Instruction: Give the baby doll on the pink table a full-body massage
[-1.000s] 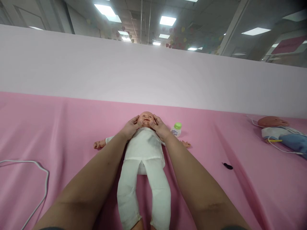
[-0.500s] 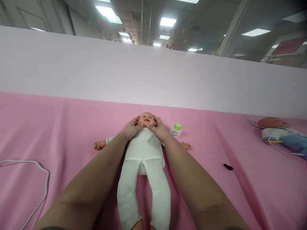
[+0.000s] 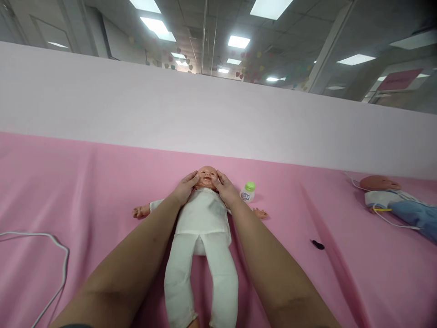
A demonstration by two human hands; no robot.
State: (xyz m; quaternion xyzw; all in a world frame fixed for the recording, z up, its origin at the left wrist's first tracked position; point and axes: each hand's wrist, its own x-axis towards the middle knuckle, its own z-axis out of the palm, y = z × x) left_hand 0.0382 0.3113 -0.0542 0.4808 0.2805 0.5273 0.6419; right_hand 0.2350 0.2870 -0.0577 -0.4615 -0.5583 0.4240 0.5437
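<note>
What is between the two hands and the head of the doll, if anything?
Nothing visible. The left hand and the right hand rest directly on either side of the doll at its cheeks. The small bottle stands apart on the pink cloth, beyond the right hand.

1. The place looks like a training or demonstration room inside an office-type building, not a home.
2. Overhead runs a suspended ceiling [image 3: 239, 18] with rectangular light panels [image 3: 238, 41], as in commercial premises.
3. Small coloured paper shapes [image 3: 251, 57] hang from that ceiling at the far side.
4. A plain pale partition [image 3: 218, 118] closes off the work surface from the room beyond.
5. The near surface is draped in a pink cloth [image 3: 68, 182].
6. Two baby manikins lie on it: a white-clothed doll [image 3: 205, 218] at the centre and a second doll [image 3: 392, 196] at the far right with a cable attached.
</note>
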